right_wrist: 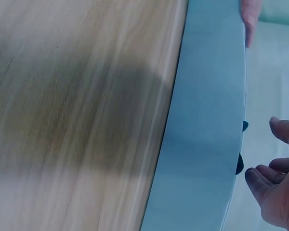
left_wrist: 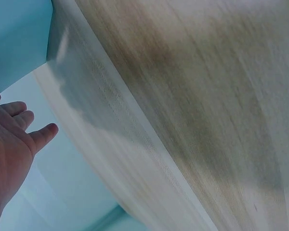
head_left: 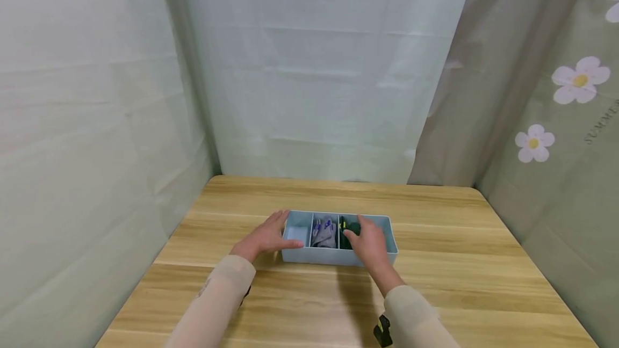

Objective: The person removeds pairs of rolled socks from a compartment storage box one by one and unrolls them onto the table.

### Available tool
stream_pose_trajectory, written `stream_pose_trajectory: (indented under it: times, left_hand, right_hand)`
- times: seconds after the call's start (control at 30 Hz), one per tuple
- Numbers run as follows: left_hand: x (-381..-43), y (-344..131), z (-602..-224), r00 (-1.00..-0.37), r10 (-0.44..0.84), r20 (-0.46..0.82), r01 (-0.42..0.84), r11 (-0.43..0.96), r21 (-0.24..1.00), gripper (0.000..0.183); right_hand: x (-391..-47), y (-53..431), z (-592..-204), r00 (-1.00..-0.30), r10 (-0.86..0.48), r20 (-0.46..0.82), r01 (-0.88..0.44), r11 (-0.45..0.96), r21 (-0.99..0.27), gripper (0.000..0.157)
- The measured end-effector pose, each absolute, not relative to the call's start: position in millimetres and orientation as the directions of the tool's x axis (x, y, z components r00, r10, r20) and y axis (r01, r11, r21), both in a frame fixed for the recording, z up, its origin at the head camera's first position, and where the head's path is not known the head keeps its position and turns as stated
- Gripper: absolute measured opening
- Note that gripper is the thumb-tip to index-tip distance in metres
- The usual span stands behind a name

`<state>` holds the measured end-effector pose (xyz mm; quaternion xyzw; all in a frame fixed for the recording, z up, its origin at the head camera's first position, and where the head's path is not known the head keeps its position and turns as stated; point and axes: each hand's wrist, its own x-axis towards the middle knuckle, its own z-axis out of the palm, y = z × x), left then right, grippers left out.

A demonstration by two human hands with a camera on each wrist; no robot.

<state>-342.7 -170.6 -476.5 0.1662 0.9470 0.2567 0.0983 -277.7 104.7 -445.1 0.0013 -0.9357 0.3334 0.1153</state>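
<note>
A light-blue storage box with three compartments stands on the table. My left hand rests at its left end, thumb over the front rim and fingers by the far left corner; in the left wrist view its fingers are extended. Folded grey cloth with blue marks, like socks, fills the middle compartment. A dark green cloth bundle with yellow marks lies in the right compartment, partly hidden by my right hand. In the right wrist view, that hand's thumb and fingers are spread just above the rim.
The box's left compartment shows its bare floor. The wooden table extends around the box. Pale curtains hang behind it and at both sides, with white flowers on the right one.
</note>
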Motion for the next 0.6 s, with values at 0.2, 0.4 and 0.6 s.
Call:
stream_pose_trajectory:
  times: [0.2,0.4,0.6]
  left_hand:
    - [-342.2,-170.3,-477.8,-0.926,0.363,-0.109,0.253,0.807,0.534,0.118]
    - [-342.4,-170.4,-477.7,-0.925,0.365,-0.101,0.256,0.799,0.544,0.119]
    - [-342.0,-170.3,-480.1,-0.924,0.368,-0.104,0.257,0.799,0.543,0.118]
  right_hand:
    - [-278.3,101.3,-450.6,-0.974,0.089,0.208,-0.060,0.784,-0.618,0.058]
    - [-276.8,99.7,-454.4,-0.969,0.113,0.219,-0.043,0.796,-0.604,0.056]
    - [-277.5,95.1,-458.5,-0.966,0.117,0.231,-0.043,0.805,-0.591,0.054]
